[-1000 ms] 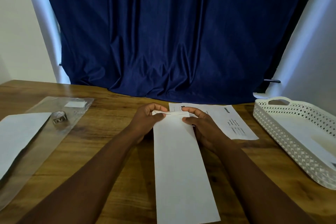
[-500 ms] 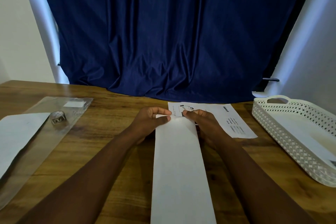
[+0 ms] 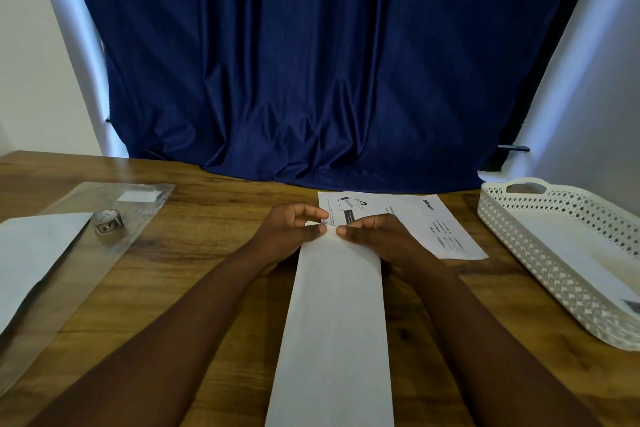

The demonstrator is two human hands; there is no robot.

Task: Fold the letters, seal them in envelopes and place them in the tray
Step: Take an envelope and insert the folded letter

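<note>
Fingertips (image 3: 322, 228) of both hands meet at the far end of the envelope (image 3: 337, 315), thumbs and forefingers curled in and pinching or pressing its top edge; whether they nip the flap or only press it flat is too small to tell. The left hand (image 3: 289, 230) sits at the far left corner, the right hand (image 3: 375, 236) at the far right corner, and their tips nearly touch at the middle. Held so, the grip most likely serves to close or crease the flap, with each hand steadying its own side so the paper cannot skew.

The table (image 3: 194, 274) bears everything. The tray (image 3: 526, 246), white and perforated, stands well to the right, within reach of the right hand, and something white and flat already lies in it, probably an earlier envelope. A clear plastic sleeve (image 3: 69, 253) lies at the left, with a white sheet (image 3: 31, 253) on it and a tape roll (image 3: 110, 225) set beside that sheet, handy for sealing.

The envelope lies flat in the middle, between the forearms, its long axis running straight away from the person, near end at the table's front edge, far end under the fingers. A printed letter (image 3: 433, 218) lies just beyond it, partly under the right hand, angled with its far end leaning left; it seems to wait its turn for folding.
</note>
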